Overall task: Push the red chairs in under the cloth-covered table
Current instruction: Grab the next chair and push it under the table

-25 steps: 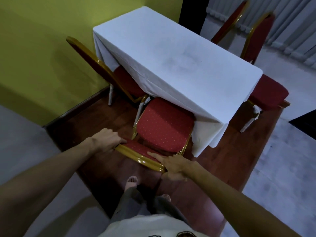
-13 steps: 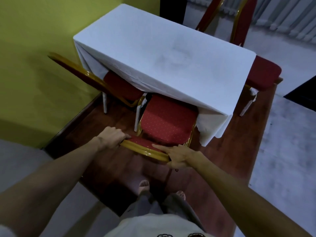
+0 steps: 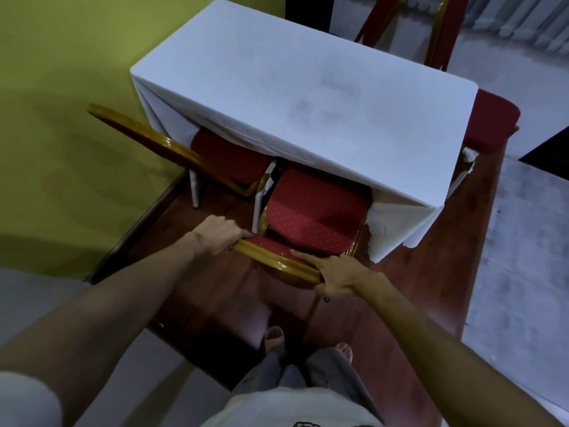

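A table under a white cloth (image 3: 308, 87) stands on a wooden platform. Directly in front of me is a red chair (image 3: 314, 211) with a gold frame, its seat partly under the cloth's edge. My left hand (image 3: 215, 234) grips the left end of its backrest top. My right hand (image 3: 334, 272) holds the right end, fingers spread along the gold rail. A second red chair (image 3: 228, 158) sits to its left, seat partly under the table. A third red chair (image 3: 489, 118) is at the table's far right side.
A green wall (image 3: 61, 118) runs close on the left. The wooden platform (image 3: 431, 272) drops to grey floor (image 3: 523, 272) on the right. Another red chair back (image 3: 381, 20) stands behind the table. My feet (image 3: 277, 337) are just behind the chair.
The chair has slid forward, its seat going further under the cloth. I have stepped closer to the table; both hands keep their hold on the backrest.
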